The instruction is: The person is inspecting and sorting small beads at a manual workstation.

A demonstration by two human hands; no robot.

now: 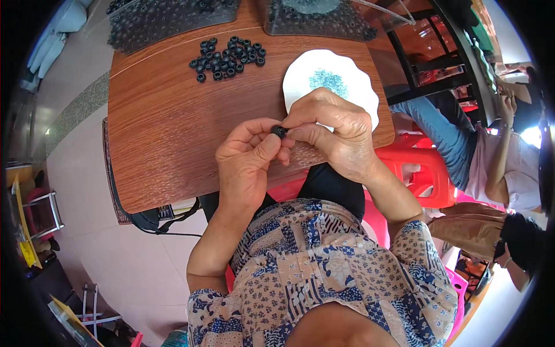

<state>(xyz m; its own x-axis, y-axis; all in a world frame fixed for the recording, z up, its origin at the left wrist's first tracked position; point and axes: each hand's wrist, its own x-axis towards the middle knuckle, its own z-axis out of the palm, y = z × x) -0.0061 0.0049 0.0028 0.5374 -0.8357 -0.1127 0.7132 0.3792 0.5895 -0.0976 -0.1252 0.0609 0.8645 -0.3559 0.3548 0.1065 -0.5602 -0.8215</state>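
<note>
Over the near part of the wooden table, my left hand is closed, pinching a small black round part with a hole between thumb and fingers. From the right my right hand meets it, thumb and forefinger pressed together at the part's edge. Whatever its fingertips hold is too small and hidden to make out. Beyond the right hand lies a white wavy-edged plate with a patch of tiny blue-green pieces in its middle. A loose pile of similar black round parts sits farther off to the left.
At the table's far edge stand two clear containers, one at left and one at right, full of dark round parts. A red plastic stool is on the right, near a seated person in jeans.
</note>
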